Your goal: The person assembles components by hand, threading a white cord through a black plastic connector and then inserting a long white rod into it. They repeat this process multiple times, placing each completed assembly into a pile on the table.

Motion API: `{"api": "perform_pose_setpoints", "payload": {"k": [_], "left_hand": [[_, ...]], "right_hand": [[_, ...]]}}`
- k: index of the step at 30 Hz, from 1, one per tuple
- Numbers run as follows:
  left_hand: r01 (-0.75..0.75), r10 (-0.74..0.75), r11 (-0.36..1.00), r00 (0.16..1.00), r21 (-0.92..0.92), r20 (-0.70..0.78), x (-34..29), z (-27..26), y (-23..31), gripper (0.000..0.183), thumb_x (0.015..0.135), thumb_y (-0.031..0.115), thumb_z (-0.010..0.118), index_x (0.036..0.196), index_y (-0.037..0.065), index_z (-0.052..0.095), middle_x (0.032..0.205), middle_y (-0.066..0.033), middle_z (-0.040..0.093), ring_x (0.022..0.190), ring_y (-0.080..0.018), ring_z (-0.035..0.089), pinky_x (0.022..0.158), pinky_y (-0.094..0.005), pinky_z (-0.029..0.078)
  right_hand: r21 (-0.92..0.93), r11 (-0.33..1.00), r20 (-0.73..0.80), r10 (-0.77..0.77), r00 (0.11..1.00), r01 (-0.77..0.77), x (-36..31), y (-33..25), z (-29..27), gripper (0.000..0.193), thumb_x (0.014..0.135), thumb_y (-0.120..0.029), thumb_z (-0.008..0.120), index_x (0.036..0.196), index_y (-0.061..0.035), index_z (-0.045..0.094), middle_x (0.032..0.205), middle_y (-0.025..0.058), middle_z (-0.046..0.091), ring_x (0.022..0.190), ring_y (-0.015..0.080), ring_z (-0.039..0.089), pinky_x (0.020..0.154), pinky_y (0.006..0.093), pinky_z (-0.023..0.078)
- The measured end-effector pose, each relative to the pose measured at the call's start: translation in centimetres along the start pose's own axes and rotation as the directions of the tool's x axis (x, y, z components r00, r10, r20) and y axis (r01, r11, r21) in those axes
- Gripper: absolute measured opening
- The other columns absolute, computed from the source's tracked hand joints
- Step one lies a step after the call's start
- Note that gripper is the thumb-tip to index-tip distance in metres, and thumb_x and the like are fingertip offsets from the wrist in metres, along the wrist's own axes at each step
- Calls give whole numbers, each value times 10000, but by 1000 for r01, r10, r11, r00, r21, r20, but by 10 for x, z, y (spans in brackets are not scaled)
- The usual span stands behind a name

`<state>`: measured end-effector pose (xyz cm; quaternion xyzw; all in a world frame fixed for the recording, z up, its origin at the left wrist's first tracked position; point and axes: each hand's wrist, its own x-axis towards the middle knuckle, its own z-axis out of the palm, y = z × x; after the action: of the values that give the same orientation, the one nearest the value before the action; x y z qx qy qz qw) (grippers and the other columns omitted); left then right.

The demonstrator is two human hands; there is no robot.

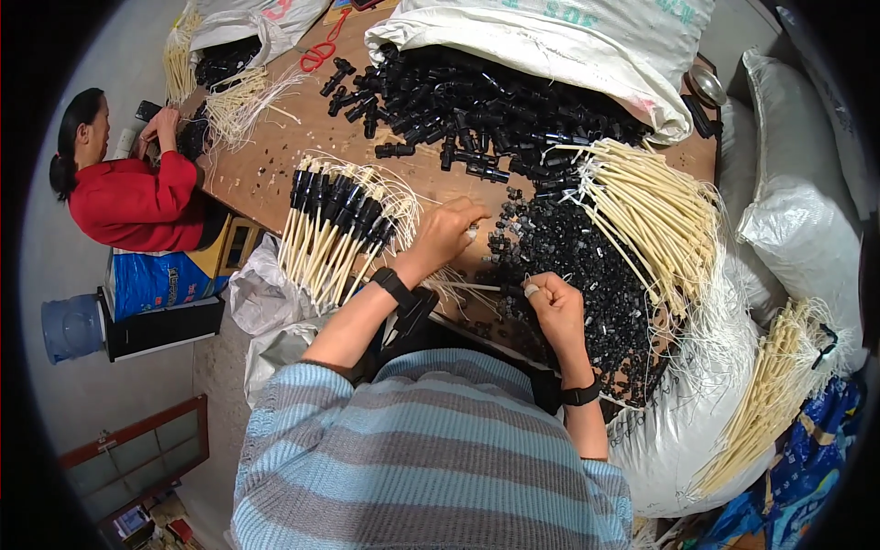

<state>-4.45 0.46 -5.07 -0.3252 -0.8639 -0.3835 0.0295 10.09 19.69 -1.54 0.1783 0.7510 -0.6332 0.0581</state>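
Observation:
At the near table edge my right hand (557, 313) is closed in a pinch, with a white wrap on one finger. From its fingertips a thin pale stick (472, 286) with a black end points left. My left hand (445, 240) is over the table, at the left border of a heap of small black plastic pieces (587, 275). Its fingers are bent together; whatever they hold is too small to make out. Left of that hand lies a row of pale sticks with black tubular fittings (339, 206) on them, white strings trailing from their tops.
Black tubular fittings (458, 96) spill from a white sack (550, 41) at the back. A bundle of pale sticks (646, 215) lies right of the heap. Red-handled scissors (321, 50) lie at the back left. A person in red (137, 202) works at the left table edge. Full sacks (797, 174) stand right.

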Motion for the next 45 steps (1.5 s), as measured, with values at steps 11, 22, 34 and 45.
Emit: {"api": "perform_pose_setpoints", "payload": {"k": [11,22,34,45], "left_hand": [[363,-310,705,930,-609,196,-13,16,79,160,750,-115,566,822,8,637,835,-25,656,772,-78,614,670,-212,491],[227,-279,867,959,-443,-55,-5,24,99,270,731,-111,615,962,25,652,868,-47,644,804,-111,624,713,-243,493],[-77,53,939,995,-335,-81,-1,12,79,287,680,-14,670,958,56,682,908,-99,676,812,-254,655,703,-351,514],[-7,28,995,978,-103,207,-15,-2,73,371,692,89,683,1062,102,651,941,-106,686,849,-314,662,708,-396,527]], "right_hand": [[61,998,-177,44,983,-34,14,2,14,117,873,-93,643,802,-4,669,553,-80,463,516,8,367,464,226,289],[344,936,-165,-19,986,75,11,-5,15,78,911,-58,621,946,4,653,683,-108,491,582,-9,364,517,171,279],[532,845,-115,7,993,56,3,-12,7,192,892,-72,637,1059,22,634,701,-62,536,517,-10,362,464,165,255],[-537,693,37,-551,834,481,-9,-28,-11,241,821,-53,661,1054,-75,718,859,125,707,627,134,640,578,261,488]]}}
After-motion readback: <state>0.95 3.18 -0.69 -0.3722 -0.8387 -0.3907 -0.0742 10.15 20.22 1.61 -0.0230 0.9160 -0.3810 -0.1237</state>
